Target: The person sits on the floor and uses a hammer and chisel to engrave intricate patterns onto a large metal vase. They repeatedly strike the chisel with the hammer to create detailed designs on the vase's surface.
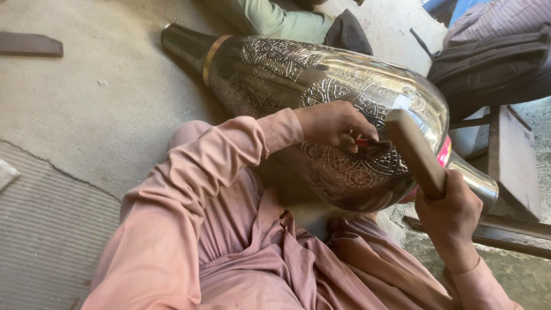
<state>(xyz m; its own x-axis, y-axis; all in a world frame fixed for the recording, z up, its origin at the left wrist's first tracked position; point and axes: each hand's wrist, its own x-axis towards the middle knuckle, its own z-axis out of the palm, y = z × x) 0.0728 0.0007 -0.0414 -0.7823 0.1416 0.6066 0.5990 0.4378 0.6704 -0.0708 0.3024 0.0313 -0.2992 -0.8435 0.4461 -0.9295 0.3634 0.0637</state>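
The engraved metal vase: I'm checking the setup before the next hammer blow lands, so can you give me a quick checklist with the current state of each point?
1. Left hand pinches the small red-marked tool against the vase: ok.
2. Tool tip seated on the engraved pattern: cannot tell, fingers hide it.
3. Right hand grips the wooden mallet by its handle: ok.
4. Mallet head lined up over the tool: ok, it sits just beside the left fingers.
5. Vase propped steadily across the lap: ok, lying on its side.
6. Left fingers out of the mallet's path: not ok, they are very close.

Glossy engraved metal vase; matt wooden mallet; rough concrete floor.
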